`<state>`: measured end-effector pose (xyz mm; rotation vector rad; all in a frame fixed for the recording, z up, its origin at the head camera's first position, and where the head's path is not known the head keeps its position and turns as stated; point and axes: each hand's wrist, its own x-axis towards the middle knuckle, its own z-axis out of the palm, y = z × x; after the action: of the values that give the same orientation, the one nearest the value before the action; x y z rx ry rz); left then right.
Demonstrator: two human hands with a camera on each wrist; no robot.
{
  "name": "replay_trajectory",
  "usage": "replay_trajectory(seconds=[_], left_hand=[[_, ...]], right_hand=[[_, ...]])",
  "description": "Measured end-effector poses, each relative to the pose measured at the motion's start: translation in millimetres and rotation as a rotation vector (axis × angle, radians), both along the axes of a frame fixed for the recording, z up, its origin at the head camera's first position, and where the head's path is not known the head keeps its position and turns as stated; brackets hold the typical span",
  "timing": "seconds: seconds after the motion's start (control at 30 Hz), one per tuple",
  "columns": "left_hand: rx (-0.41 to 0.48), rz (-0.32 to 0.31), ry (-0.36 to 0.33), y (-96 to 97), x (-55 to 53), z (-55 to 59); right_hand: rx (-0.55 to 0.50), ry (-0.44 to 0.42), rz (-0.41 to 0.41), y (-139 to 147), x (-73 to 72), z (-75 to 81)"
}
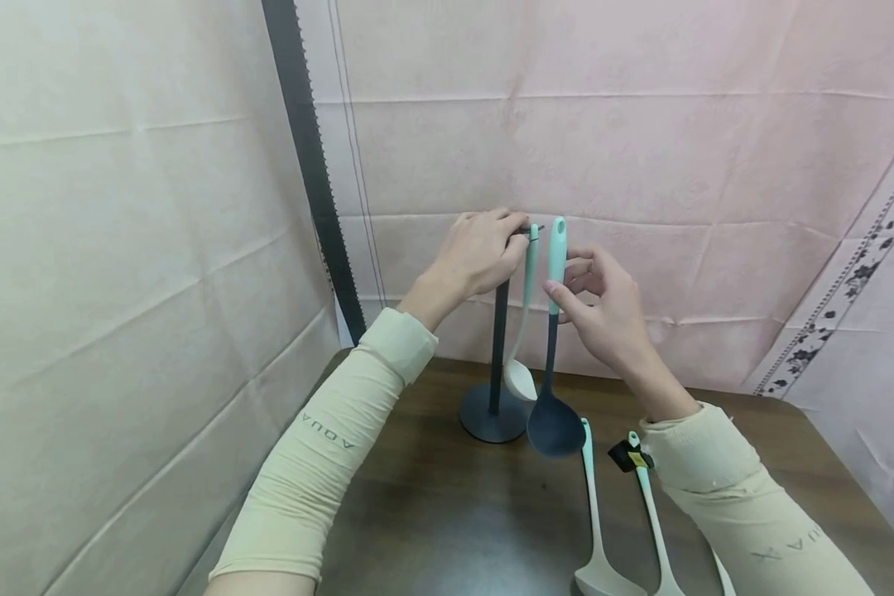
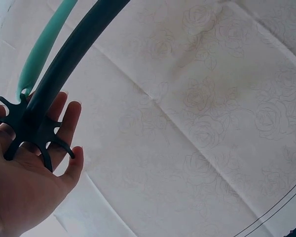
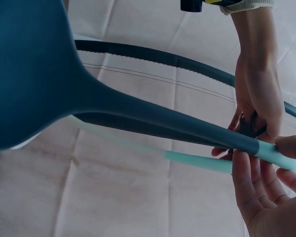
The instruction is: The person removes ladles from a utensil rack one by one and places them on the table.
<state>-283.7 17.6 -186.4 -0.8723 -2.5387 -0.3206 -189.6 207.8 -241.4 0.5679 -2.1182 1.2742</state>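
A dark utensil stand with a round base and a ring of hooks on top stands at the table's back. My left hand lies over that top from above; the left wrist view shows its fingers curled round the hooks. From one hook hangs a small white ladle by its mint handle. Just right of it, my right hand pinches the mint handle of a dark ladle between thumb and fingers. That ladle hangs bowl down, its handle end apart from the hooks.
On the brown table lie a pale utensil with a mint handle and another pale one with a black tag. A third is partly hidden by the right sleeve. Cloth-covered walls stand behind and left.
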Motion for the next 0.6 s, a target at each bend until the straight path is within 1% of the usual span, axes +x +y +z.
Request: replay_trajectory(seconds=[0.2, 0.37, 0.6], left_hand=[[0.008, -0.002, 0.008, 2.5, -0.8, -0.1], [0.014, -0.001, -0.002, 2.8, -0.6, -2.3], [0.017, 0.003, -0.002, 3.9, -0.7, -1.7]], right_hand=[[-0.035, 0.0, -0.006, 5, 1.7, 1.0], [-0.06, -0.017, -0.034, 8, 1.8, -2.5], [-0.081, -0.057, -0.044, 15, -0.2, -8.1]])
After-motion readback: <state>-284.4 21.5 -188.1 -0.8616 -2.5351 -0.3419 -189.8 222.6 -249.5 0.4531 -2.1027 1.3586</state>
